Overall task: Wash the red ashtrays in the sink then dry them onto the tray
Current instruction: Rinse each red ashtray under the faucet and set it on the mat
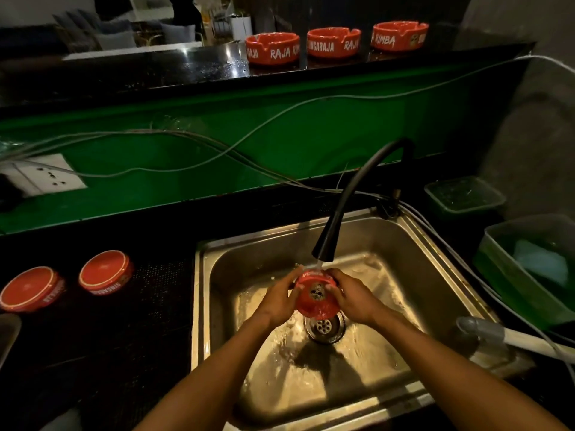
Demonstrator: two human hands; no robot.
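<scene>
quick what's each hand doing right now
Left hand: closed on the red ashtray, gripping its left side under the faucet stream.
Right hand: closed on the same ashtray, gripping its right side.

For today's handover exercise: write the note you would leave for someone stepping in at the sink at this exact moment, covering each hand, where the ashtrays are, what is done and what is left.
Left hand and right hand: both grip one ashtray under the running tap, over the sink drain.
Done: two ashtrays lie upside down on the dark mat left of the sink, apparently washed.
Left: three ashtrays sit upright on the upper ledge, seemingly unwashed. Finish rinsing this one, set it upside down beside the two, then take the three in turn.
</scene>
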